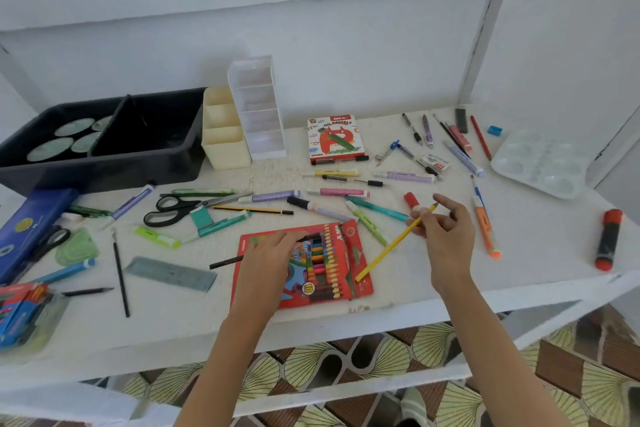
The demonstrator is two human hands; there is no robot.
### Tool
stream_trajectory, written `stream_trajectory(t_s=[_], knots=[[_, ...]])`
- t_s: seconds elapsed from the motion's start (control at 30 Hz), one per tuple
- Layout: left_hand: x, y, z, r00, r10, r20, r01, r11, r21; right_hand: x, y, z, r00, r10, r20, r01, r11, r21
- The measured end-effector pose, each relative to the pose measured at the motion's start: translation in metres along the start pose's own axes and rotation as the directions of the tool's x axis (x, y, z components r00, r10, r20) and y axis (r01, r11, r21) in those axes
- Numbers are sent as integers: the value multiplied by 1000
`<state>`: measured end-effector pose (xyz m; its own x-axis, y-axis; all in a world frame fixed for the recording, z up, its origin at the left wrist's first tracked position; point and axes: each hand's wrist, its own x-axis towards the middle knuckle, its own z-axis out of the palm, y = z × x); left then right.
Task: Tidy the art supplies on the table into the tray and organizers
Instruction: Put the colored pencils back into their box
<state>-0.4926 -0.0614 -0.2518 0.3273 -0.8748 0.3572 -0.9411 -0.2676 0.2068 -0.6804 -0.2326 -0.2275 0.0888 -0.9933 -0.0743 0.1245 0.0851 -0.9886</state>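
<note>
**Both hands held pencils over the pencil box**

Clock directions run from the red pencil box (294, 288), which lay open near the front edge of the white table (519, 274).

The left hand (266, 258) sat over the box's left half. Its fingers were curled round a dark pencil (225, 262), which stuck out toward 9 o'clock over the bare tabletop.

The right hand (446, 236) hovered at 2 o'clock, just off the box. Thumb and middle fingers pinched a yellow pencil (384, 253) near its upper end, while the forefinger stood out straight. The pencil slanted down toward 7 o'clock, and its lower end was over the box's right flap.

The black tray (104, 170) stood at 10 o'clock against the wall, with round greenish discs in its left compartment. A cream organizer (227, 149) touched its right side, and a white organizer (263, 135) stood just beside that, at 11 o'clock.

Loose supplies were scattered all round. Scissors (183, 208) lay at 10 o'clock and a ruler (169, 274) at 9. An oil pastel box (334, 139) lay at 12, with pens and markers between it and the pencil box. An orange highlighter (486, 229) lay at 3 and a clear palette (540, 163) at 2.
</note>
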Motion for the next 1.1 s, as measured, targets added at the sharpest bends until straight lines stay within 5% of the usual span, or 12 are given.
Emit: stream_trajectory(t_s=[0.27, 0.4, 0.67, 0.97, 1.1], knots=[[-27, 6, 21, 982, -94, -162, 91, 995, -30, -32, 19, 0, 998, 33, -49, -32, 999, 12], [-35, 6, 30, 965, -226, -135, 201, 963, -178, -40, 24, -8, 994, 19, -110, -27, 998, -65], [-37, 12, 30, 958, -259, -124, 237, 957, -169, -69, 32, 0, 995, 46, -83, -54, 993, -100], [-37, 12, 31, 955, -278, -106, 261, 954, -150, -99, 60, 29, 961, -244, 130, 274, 791, -547], [-37, 13, 30, 953, -286, -100, 272, 952, -137, -104, 74, 35, 937, -326, 125, 340, 768, -543]])
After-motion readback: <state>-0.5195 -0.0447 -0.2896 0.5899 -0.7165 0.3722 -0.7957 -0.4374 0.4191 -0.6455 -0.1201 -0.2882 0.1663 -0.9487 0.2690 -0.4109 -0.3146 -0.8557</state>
